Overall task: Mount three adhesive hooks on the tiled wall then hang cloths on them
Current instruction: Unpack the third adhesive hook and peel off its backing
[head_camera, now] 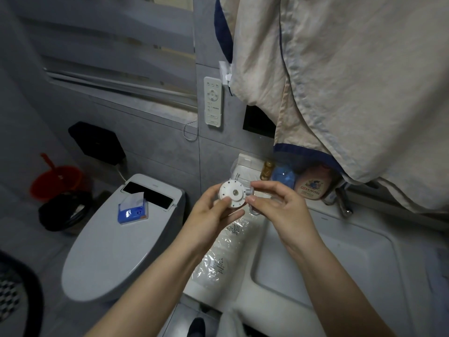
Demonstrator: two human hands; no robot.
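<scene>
Both hands hold one white adhesive hook (232,193) above the sink (315,259), left hand (213,212) gripping its disc, right hand (274,205) pinching its edge, apparently peeling the backing; pressing it onto the tiled wall (150,139) likely follows.

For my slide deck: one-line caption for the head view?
Both hands, left hand and right hand, hold a round white adhesive hook above the sink, beside the toilet.

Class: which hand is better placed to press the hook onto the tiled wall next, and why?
Probably the left hand: it grips the hook's disc round its rim, while the right hand only pinches its edge.
</scene>
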